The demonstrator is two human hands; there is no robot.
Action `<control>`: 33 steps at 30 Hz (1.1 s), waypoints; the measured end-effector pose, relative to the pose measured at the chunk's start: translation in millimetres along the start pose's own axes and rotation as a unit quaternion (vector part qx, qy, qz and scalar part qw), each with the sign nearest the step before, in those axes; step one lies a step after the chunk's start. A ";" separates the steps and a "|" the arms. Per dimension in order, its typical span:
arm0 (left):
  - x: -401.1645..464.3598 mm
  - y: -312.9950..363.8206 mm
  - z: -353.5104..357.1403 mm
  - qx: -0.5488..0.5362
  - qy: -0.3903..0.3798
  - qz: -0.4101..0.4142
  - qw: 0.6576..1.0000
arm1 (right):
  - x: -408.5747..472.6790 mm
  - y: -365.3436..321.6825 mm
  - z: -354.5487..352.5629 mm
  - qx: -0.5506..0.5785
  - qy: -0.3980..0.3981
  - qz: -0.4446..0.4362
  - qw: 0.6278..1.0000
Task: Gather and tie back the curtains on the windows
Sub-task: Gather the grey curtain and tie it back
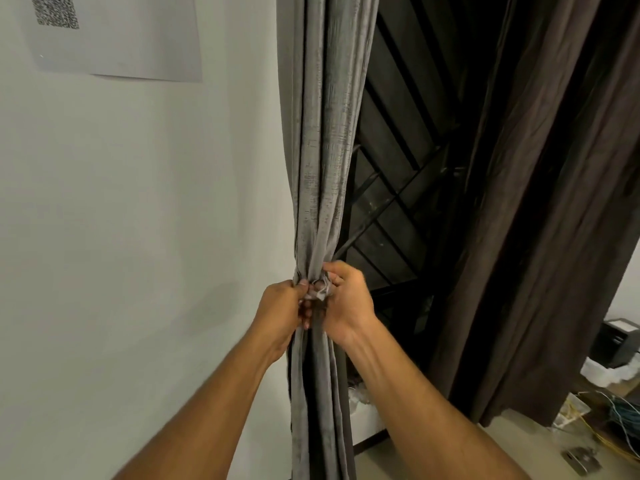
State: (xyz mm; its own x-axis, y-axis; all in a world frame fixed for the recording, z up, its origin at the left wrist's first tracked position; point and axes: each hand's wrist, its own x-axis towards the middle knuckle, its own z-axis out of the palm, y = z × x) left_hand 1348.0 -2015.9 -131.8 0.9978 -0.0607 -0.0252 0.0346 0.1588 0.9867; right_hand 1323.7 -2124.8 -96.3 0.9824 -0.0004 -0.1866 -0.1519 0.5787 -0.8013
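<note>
- both forearms reach up to the grey curtain (322,168), bunched beside the wall (138,220).
- left hand (280,313) curls round the bunch.
- right hand (346,303) pinches the tie (321,289).
- brown curtain (540,202) hangs right of the grille (398,202).

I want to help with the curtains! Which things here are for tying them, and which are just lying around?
For the job:
grey curtain, bunched
tie round it
left hand and right hand, both gripping at the tie
brown curtain, hanging loose

Just lying about:
paper on the wall
black box
wires on the floor
</note>
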 end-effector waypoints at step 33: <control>-22.4 -19.3 22.3 0.090 0.085 0.171 0.977 | -3.0 -54.2 -73.5 -0.468 0.023 -0.257 0.845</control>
State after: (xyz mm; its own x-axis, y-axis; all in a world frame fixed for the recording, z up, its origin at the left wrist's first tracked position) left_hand 1323.7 -2039.6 -146.7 0.9445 0.1333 0.3003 -0.2982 -0.0358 0.9538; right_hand 1321.0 -2216.1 -94.1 0.9425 -0.0997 0.3189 0.2540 -0.4066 -0.8776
